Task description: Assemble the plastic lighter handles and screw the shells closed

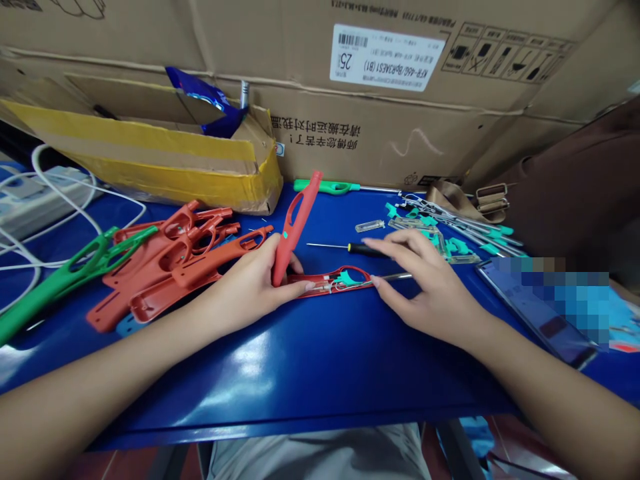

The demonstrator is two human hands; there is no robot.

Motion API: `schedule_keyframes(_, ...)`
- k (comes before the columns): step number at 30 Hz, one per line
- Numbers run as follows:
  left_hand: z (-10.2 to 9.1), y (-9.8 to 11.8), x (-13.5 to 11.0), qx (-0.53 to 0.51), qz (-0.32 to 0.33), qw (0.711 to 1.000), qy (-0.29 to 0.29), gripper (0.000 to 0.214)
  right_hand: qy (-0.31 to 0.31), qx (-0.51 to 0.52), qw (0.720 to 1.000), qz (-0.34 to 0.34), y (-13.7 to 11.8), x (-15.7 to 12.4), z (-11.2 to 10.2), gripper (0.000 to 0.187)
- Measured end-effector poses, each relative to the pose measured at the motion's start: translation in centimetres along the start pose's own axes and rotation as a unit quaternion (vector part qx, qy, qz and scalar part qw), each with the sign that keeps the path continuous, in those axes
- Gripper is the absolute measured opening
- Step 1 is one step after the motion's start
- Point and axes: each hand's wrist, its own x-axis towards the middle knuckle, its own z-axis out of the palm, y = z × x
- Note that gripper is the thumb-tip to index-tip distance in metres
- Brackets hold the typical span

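My left hand (250,277) is closed around a red lighter casing half (299,223) that stands up tilted from its grip. The thumb of that hand also presses on a second red casing half (327,285) lying open on the table. Inside this lower half sit a green trigger (345,278), thin wires and small parts. A metal tube (397,276) sticks out of its right end. My right hand (425,277) has its fingers apart, the thumb at the casing's front end. Its index finger reaches over the black handle of a screwdriver (370,250).
Red casing halves (165,267) and green ones (65,280) lie piled at left. Metal tubes with green triggers (450,223) lie at right, beside a phone (540,313). A taped cardboard box (200,177) and a green lighter (325,187) are behind. White cables (65,175) run left.
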Motion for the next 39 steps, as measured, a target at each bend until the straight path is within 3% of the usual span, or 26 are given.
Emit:
schedule_keyframes(3,-0.1,0.4,0.0,0.04,0.021,0.999,0.006,0.039,-0.009,-0.025,0.999,-0.026,-0.1,0.1,0.0,0.074)
schedule_keyframes(9,-0.3,1.3,-0.5,0.171,0.052,0.984,0.021,0.039,0.018,0.003,0.999,-0.042,-0.1,0.0,-0.1,0.087)
schedule_keyframes(11,-0.3,1.3,-0.6,0.193,0.063,0.979,0.012,0.037,0.021,0.006,0.998,-0.058,0.1,0.0,-0.1,0.077)
schedule_keyframes(16,-0.3,1.4,-0.9,0.228,0.072,0.971,-0.011,0.036,0.018,-0.028,0.994,-0.106,0.6,0.1,0.1,0.019)
schedule_keyframes(18,-0.3,1.6,-1.0,0.251,0.068,0.965,-0.011,0.035,0.018,-0.034,0.993,-0.107,0.7,0.1,0.2,0.009)
schedule_keyframes(23,-0.2,1.7,-1.1,0.29,0.065,0.955,-0.005,0.037,0.079,0.007,0.995,-0.066,0.4,0.2,0.2,0.02)
schedule_keyframes(26,-0.2,1.7,-1.1,0.3,0.072,0.951,-0.008,0.037,0.082,0.017,0.996,-0.042,0.1,0.2,0.0,0.025)
schedule_keyframes(31,0.0,1.8,-1.0,0.278,0.076,0.957,-0.012,0.036,0.045,-0.01,0.998,-0.052,0.3,0.2,-0.2,0.01)
schedule_keyframes(35,-0.4,1.5,-0.7,0.236,0.087,0.968,-0.006,0.043,0.007,-0.013,0.999,-0.048,1.7,0.4,-0.7,0.008)
schedule_keyframes(39,-1.1,0.8,-0.2,0.239,0.122,0.963,0.01,0.037,-0.056,-0.016,0.998,-0.016,3.1,0.7,-1.1,0.009)
